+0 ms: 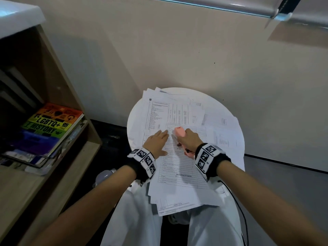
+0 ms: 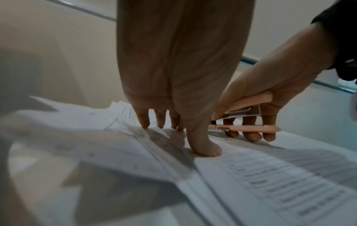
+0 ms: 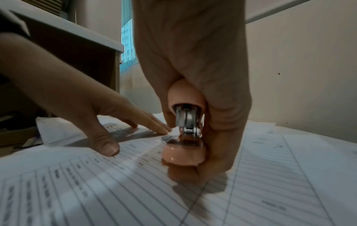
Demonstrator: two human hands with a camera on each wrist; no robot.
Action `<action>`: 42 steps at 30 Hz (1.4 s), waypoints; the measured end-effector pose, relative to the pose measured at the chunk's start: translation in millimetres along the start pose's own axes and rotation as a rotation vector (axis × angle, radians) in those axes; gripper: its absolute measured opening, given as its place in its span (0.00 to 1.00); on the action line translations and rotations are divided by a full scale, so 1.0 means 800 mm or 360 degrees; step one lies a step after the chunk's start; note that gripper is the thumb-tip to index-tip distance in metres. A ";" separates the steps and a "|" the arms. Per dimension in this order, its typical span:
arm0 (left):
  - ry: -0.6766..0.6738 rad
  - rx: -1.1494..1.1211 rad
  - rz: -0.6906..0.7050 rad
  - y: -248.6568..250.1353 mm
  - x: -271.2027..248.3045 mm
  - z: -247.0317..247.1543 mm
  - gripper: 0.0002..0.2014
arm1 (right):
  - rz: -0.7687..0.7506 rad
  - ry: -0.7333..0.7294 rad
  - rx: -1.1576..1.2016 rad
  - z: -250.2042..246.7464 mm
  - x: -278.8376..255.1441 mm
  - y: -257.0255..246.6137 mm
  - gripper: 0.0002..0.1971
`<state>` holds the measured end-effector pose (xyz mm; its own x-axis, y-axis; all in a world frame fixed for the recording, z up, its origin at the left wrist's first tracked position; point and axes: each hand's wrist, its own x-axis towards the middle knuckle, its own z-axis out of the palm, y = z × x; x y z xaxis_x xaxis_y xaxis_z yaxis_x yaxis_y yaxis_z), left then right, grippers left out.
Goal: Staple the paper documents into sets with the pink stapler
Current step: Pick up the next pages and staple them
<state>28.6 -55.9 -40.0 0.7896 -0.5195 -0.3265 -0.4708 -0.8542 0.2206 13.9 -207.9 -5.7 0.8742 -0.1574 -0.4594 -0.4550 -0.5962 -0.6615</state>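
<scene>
A loose pile of printed paper documents (image 1: 179, 167) covers a small round white table (image 1: 220, 107). My right hand (image 1: 190, 139) grips the pink stapler (image 1: 179, 130), fingers curled under its base and thumb on top; the stapler (image 2: 245, 117) stands open just above the top sheet, its mouth pointing toward the left hand. The stapler (image 3: 183, 134) shows its metal magazine from behind. My left hand (image 1: 157, 142) lies with straight fingers on the top sheet (image 2: 270, 175), left of the stapler, fingertips (image 2: 146, 123) and thumb pressing the paper down. The left hand (image 3: 92, 116) reaches almost to the stapler's mouth.
A wooden shelf unit (image 1: 53, 96) stands at the left with a rainbow-covered book (image 1: 51, 125) on top of a stack. A beige wall (image 1: 195, 55) rises right behind the table. Some sheets hang over the table's near edge above my white-trousered lap (image 1: 134, 219).
</scene>
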 end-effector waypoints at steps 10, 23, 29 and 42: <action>-0.0209 0.0229 0.0043 -0.006 0.020 -0.014 0.51 | -0.0116 0.0096 -0.0132 0.020 0.016 0.015 0.25; -0.0283 0.0456 0.0183 0.004 0.030 -0.017 0.51 | 0.0173 0.0339 0.0052 -0.011 0.017 0.049 0.29; -0.0246 0.0318 0.0165 0.002 0.028 -0.014 0.52 | 0.0076 0.0228 -0.0067 -0.015 0.018 0.055 0.25; 0.0129 0.0035 -0.0043 0.027 0.022 -0.003 0.41 | -0.0112 0.0117 -0.0258 -0.002 0.016 0.038 0.23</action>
<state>33.0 -83.4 -38.6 0.8311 -0.4936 -0.2564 -0.4566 -0.8687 0.1922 11.8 -229.0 -30.7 0.9156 -0.1642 -0.3669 -0.3641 -0.7257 -0.5838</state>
